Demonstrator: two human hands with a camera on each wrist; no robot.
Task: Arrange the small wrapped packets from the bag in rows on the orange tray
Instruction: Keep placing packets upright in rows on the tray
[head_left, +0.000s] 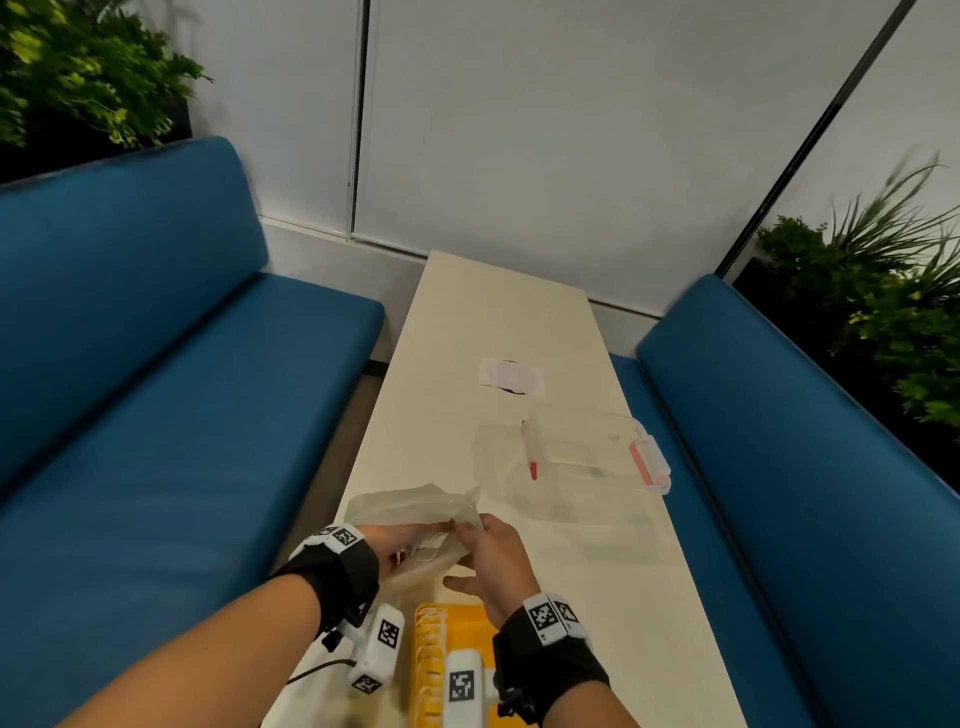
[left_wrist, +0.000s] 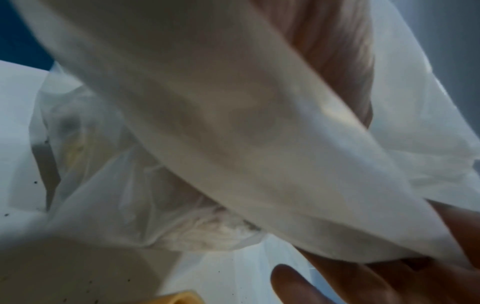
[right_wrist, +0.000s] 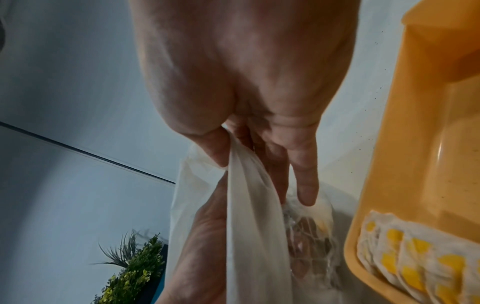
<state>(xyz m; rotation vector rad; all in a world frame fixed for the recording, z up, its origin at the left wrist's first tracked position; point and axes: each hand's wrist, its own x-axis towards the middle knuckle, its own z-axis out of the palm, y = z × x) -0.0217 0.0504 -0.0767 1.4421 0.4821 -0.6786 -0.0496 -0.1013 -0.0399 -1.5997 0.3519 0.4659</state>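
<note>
A translucent white plastic bag (head_left: 410, 512) lies at the near end of the table, just beyond the orange tray (head_left: 462, 629). My left hand (head_left: 397, 545) holds the bag's mouth on its left side, the fingers covered by film. My right hand (head_left: 485, 556) pinches the bag's edge (right_wrist: 241, 170) under the thumb, with its fingers (right_wrist: 306, 185) reaching inside towards wrapped packets (right_wrist: 311, 232). A row of white-and-yellow packets (right_wrist: 405, 259) lines one side of the tray (right_wrist: 420, 133). In the left wrist view the bag (left_wrist: 207, 123) fills the picture.
A clear lidded box with red clips (head_left: 587, 457) stands further along the cream table (head_left: 467, 322), with a white paper piece (head_left: 511, 376) beyond it. Blue benches (head_left: 156, 415) flank the table on both sides. Plants (head_left: 883, 312) stand behind them.
</note>
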